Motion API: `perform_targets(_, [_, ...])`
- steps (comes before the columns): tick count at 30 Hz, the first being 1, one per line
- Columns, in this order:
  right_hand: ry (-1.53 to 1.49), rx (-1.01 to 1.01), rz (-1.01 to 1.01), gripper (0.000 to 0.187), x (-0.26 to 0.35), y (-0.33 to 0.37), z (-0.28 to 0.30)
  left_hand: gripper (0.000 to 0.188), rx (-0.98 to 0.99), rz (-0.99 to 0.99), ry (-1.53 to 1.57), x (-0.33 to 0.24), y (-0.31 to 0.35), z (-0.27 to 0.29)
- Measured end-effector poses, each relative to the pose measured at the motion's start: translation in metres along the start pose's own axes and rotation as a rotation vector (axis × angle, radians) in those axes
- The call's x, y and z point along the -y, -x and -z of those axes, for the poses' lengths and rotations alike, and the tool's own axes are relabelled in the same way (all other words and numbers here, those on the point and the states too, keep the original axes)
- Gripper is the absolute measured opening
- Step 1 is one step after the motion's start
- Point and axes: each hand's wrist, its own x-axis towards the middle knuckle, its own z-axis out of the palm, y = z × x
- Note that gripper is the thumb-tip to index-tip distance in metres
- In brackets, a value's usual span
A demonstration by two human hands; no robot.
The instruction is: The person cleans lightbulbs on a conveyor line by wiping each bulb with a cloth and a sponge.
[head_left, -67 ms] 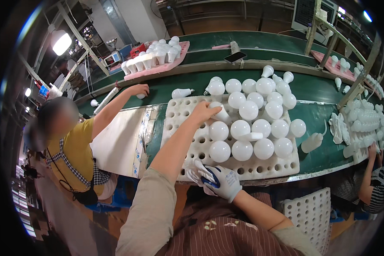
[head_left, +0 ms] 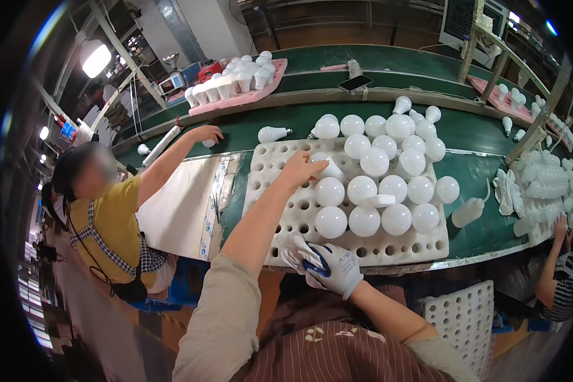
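My bare left hand reaches over the white foam tray, its thumb and fingers closed on a white light bulb. That bulb lies tilted beside the round white bulbs standing in the tray. At the tray's front edge is my right hand, in a white glove with blue patches. Its fingers are curled around a crumpled white cloth. A flat white disc-like piece rests among the bulbs. Another bulb lies on its side just behind the tray.
At left, a person in a yellow top reaches onto the green bench. A white squeeze bottle and white gloves lie to the right. Bulbs fill a pink tray at the back. A phone sits on the ledge.
The whole view has shifted slightly. My left hand stays on the bulb and my right hand keeps its place by the tray's front edge.
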Motion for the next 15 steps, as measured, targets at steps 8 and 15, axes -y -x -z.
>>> perform_targets(8, [-0.366, -0.2, 0.043, 0.063, 0.029, 0.0, 0.031, 0.044, -0.191, 0.028, 0.66, 0.037, 0.122, 0.084])
perform_targets(15, [0.252, -0.27, 0.407, 0.068, 0.096, -0.066, 0.061, 0.043, -0.211, -0.277, 0.171, 0.047, 0.21, 0.072])
